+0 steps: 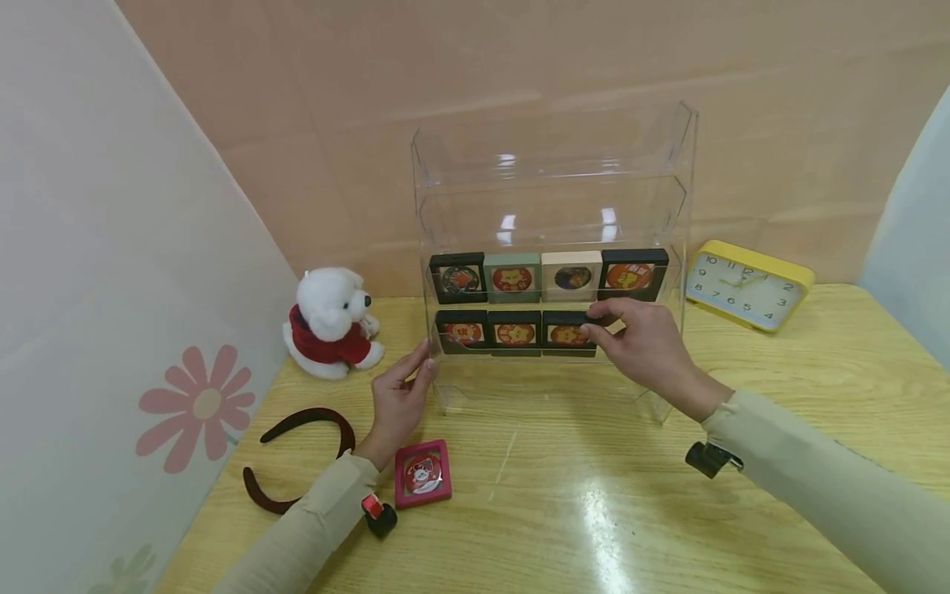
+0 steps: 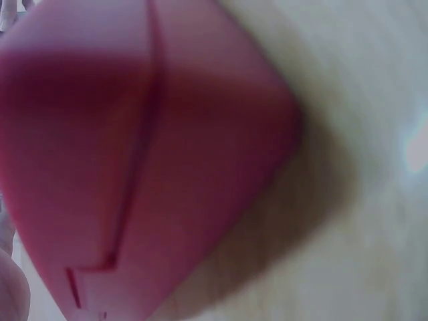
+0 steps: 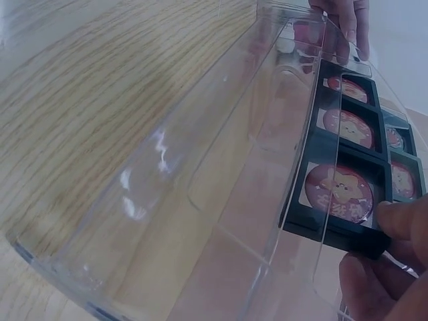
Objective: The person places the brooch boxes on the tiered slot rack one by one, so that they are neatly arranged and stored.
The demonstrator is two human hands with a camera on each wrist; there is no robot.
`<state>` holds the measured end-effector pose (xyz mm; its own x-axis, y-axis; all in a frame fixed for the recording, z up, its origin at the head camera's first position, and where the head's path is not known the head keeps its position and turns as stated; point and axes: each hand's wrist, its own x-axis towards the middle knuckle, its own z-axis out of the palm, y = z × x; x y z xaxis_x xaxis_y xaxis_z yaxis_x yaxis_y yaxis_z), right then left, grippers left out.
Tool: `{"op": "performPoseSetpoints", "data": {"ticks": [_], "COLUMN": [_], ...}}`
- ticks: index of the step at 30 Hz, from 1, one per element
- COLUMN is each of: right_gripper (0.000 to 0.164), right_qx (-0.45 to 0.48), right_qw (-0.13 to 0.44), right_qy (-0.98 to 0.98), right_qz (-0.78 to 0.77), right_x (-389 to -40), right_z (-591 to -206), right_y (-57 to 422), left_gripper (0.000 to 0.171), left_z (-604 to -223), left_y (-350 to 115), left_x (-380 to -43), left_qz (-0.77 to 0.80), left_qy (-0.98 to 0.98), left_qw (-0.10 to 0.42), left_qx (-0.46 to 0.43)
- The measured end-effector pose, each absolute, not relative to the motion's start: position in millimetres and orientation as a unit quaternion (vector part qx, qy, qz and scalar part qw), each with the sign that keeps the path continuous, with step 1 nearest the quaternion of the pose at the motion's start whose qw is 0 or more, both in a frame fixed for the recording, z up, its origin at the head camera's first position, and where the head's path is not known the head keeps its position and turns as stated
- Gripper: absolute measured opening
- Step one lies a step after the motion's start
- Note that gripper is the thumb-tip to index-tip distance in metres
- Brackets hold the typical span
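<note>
A clear acrylic display rack (image 1: 552,206) stands on the table with small framed round badges on two of its tiers. My right hand (image 1: 644,345) pinches the right end of a black badge frame (image 1: 567,332), the rightmost of three black frames in the lower row. In the right wrist view, thumb and finger hold that frame (image 3: 338,194) by its corner, behind the clear front lip. At the rack's left side edge, my left hand (image 1: 399,398) grips the upright between thumb and fingers. A magenta badge frame (image 1: 423,474) lies by the left wrist; its pink side (image 2: 200,134) fills much of the left wrist view.
Several frames fill the row above, including a green one (image 1: 512,279) and a cream one (image 1: 571,276). A white plush dog (image 1: 326,309) in red sits left of the rack. A dark headband (image 1: 343,425) lies partly under the left forearm. A yellow clock (image 1: 750,285) leans at right.
</note>
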<state>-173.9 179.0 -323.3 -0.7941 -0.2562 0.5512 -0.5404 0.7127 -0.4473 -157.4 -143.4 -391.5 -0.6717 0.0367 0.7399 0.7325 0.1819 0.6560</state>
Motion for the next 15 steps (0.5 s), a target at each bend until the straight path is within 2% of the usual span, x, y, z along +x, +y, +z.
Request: {"op": "performPoseSetpoints", "data": {"ticks": [15], "right_gripper": [0.015], "right_qx": [0.256], "right_qw": [0.282], "right_qy": [-0.887], "right_qz": [0.261], "right_x": [-175.5], "right_z": [-324.3], "right_y": [179.7], "left_gripper": [0.032], "left_z": [-390.7], "left_y": [-142.8], "left_x": [-156.8], "left_qz": [-0.579], "left_qy": [-0.707], "left_qw": [0.301], "left_qx": [-0.271]}}
